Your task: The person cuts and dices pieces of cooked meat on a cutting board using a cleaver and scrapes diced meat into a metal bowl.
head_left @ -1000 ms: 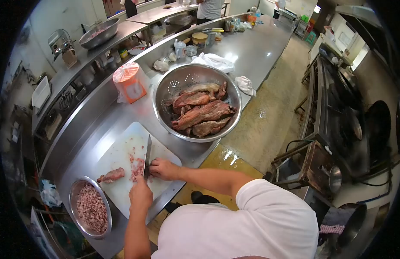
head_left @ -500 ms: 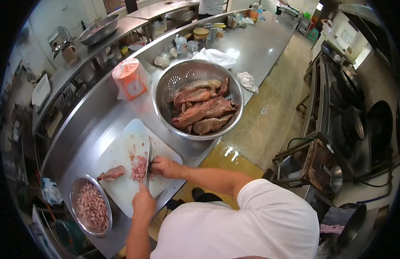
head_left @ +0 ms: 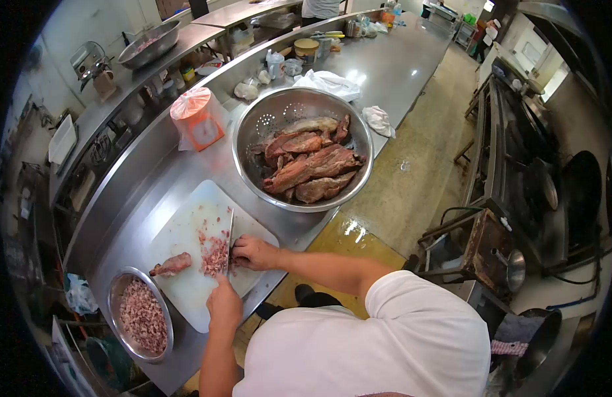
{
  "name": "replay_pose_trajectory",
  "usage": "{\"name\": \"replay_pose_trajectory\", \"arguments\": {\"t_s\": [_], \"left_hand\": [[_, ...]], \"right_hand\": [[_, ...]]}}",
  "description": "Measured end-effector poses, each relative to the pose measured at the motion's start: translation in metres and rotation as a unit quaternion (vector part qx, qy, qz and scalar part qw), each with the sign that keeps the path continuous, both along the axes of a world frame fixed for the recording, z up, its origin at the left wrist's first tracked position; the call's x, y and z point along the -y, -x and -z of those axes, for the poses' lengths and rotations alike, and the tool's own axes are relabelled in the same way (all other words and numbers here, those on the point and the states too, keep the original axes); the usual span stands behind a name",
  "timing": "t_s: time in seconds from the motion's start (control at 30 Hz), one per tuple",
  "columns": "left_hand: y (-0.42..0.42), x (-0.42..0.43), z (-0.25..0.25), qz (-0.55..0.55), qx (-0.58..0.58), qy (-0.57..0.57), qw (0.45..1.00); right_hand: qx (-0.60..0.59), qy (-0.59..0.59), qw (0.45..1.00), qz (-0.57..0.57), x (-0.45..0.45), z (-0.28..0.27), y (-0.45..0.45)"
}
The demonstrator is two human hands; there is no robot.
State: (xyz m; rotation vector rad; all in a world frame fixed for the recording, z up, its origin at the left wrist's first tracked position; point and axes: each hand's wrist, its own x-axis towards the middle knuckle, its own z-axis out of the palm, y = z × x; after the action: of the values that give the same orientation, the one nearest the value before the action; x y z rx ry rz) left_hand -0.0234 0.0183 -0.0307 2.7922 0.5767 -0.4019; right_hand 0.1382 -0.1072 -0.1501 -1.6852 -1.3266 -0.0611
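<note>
My left hand [head_left: 224, 304] is closed round the handle end of a knife [head_left: 230, 228], its blade seen nearly edge-on over a white cutting board [head_left: 200, 301]. Beside the blade, my right hand [head_left: 254, 253] has its fingers curled down on a piece of meat, mostly hidden beneath them. Chopped meat [head_left: 214, 254] lies on the board on the blade's other side. A larger strip of meat [head_left: 171, 264] rests near the board's left edge. Left of the board, a steel bowl [head_left: 170, 331] holds finely chopped meat [head_left: 142, 316].
A large steel colander [head_left: 246, 173] with several big meat pieces [head_left: 316, 165] stands behind the board. Near it are an orange-and-white bag-covered box [head_left: 203, 126], a white plastic bag [head_left: 329, 85] and a crumpled cloth [head_left: 378, 121]. Stoves with woks [head_left: 582, 198] line the right side.
The knife and left hand have shifted slightly upward. Chopped meat beside the blade is a little more spread out. My right hand stays in nearly the same place.
</note>
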Motion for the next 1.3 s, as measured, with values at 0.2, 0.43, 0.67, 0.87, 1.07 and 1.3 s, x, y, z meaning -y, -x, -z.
{"name": "replay_pose_trajectory", "arguments": {"t_s": [0.2,0.43,0.67,0.87,1.07,1.3], "left_hand": [[-0.012,0.006,-0.036,0.012,-0.039,0.007,0.999],[-0.023,0.000,-0.005,0.008,0.103,0.051,0.993],[-0.009,0.004,0.004,0.009,0.030,0.048,0.998],[-0.012,-0.002,-0.040,0.004,0.014,0.054,0.998],[-0.010,0.005,-0.005,-0.012,0.001,0.073,0.997],[0.003,0.010,-0.040,0.000,-0.050,0.077,0.996]], "right_hand": [[-0.010,0.017,1.000,0.011,0.002,0.002,0.000],[-0.013,-0.006,1.000,-0.017,0.000,0.009,-0.004],[-0.038,0.009,0.999,-0.002,0.005,0.003,-0.004],[-0.064,0.043,0.997,0.012,0.016,-0.025,-0.004],[-0.056,0.017,0.998,0.026,0.009,-0.021,-0.003],[-0.040,0.016,0.998,0.037,0.013,-0.010,-0.004]]}}
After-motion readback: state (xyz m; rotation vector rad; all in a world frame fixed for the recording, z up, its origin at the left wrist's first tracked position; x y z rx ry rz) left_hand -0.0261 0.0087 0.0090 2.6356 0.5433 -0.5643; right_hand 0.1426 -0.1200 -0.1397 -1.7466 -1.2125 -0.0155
